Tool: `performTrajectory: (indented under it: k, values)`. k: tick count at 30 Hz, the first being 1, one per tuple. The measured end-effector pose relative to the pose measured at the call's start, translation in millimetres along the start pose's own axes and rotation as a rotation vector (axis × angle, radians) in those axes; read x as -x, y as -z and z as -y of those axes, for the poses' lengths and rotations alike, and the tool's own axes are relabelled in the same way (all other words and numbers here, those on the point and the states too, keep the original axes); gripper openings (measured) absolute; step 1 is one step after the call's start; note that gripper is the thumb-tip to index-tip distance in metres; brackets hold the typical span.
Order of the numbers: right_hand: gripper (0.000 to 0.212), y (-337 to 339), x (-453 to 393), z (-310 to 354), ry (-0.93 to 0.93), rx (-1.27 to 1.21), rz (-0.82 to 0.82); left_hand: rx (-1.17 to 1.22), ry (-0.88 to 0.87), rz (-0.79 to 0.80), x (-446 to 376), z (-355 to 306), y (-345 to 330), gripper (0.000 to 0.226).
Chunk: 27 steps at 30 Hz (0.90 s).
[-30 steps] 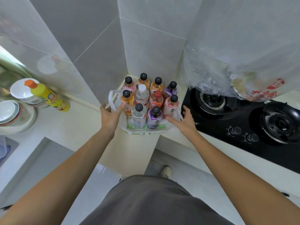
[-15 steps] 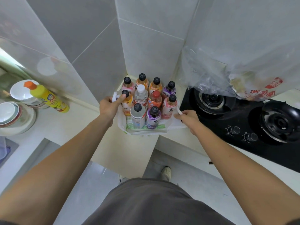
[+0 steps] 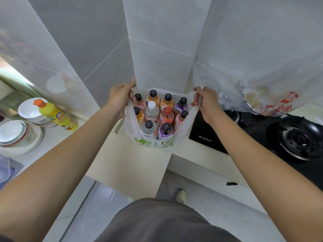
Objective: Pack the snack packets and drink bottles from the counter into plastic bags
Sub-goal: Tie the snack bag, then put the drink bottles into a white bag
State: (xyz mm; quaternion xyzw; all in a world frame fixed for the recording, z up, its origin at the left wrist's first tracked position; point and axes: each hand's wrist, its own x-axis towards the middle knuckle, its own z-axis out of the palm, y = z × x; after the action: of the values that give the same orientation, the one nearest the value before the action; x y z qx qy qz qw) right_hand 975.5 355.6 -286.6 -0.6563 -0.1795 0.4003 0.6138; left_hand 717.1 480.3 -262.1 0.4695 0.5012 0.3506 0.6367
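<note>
A white plastic bag point(image 3: 153, 143) with green print stands on the cream bench point(image 3: 125, 165) in the corner where the grey tiled walls meet, and it holds a tight cluster of drink bottles point(image 3: 158, 114), all upright. Most have black caps; one near the middle has a white cap and one beside it a red cap, and the labels show orange, pink and purple. The left hand point(image 3: 120, 96) grips the bag's left handle, fingers curled round the plastic and pulled up beside the back-left bottles. The right hand point(image 3: 203, 100) grips the right handle in the same way, fingers curled over the stretched film, so the bag's mouth is drawn open between the two hands and its sides rise around the bottles. Just right of the bag lies a black gas hob point(image 3: 262, 137) with two burners. A clear plastic sheet point(image 3: 262, 88) with red characters hangs over the hob's far edge. Well to the left on the bench stands a yellow bottle point(image 3: 56, 114) with an orange cap, tilted against stacked white bowls point(image 3: 19, 130). Below, a shoe point(image 3: 180, 195) shows on the grey floor.
</note>
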Motion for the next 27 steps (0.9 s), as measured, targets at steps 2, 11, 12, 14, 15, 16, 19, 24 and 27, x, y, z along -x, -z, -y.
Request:
performTrajectory:
  k: [2, 11, 12, 14, 15, 16, 19, 24, 27]
  values:
    - [0.022, -5.3, 5.8, 14.4, 0.074, -0.020, 0.049, 0.033, -0.075, 0.022, 2.5, -9.8, -4.4, 0.029]
    - [0.021, -8.8, 51.4, 31.1, 0.078, 0.012, 0.135, -0.069, -0.134, 0.013, 40.2, -14.7, 0.7, 0.028]
    - [0.021, -8.5, 55.9, 34.5, 0.078, 0.019, 0.141, -0.074, -0.127, 0.014, 44.5, -15.9, 1.6, 0.028]
    - [0.022, -8.4, 67.1, 40.0, 0.076, 0.039, 0.157, -0.060, -0.111, 0.006, 56.3, -17.7, 1.8, 0.028]
    - [0.023, -8.9, 73.2, 42.4, 0.074, 0.049, 0.166, -0.046, -0.109, 0.003, 63.0, -19.6, 1.5, 0.028]
    - [0.023, -9.7, 78.7, 44.6, 0.070, 0.051, 0.176, -0.034, -0.111, 0.003, 69.1, -22.3, 0.9, 0.028]
    - [0.022, -14.4, 88.4, 54.7, 0.054, 0.015, 0.196, -0.026, -0.130, -0.005, 80.1, -35.4, -3.3, 0.027]
    - [0.022, -23.6, 89.0, 72.3, 0.074, -0.006, 0.205, -0.029, -0.157, -0.029, 86.4, -59.9, -25.6, 0.022]
    - [0.023, -21.8, 87.2, 78.9, 0.090, -0.048, 0.201, -0.021, -0.178, -0.057, 90.6, -71.3, -42.1, 0.015]
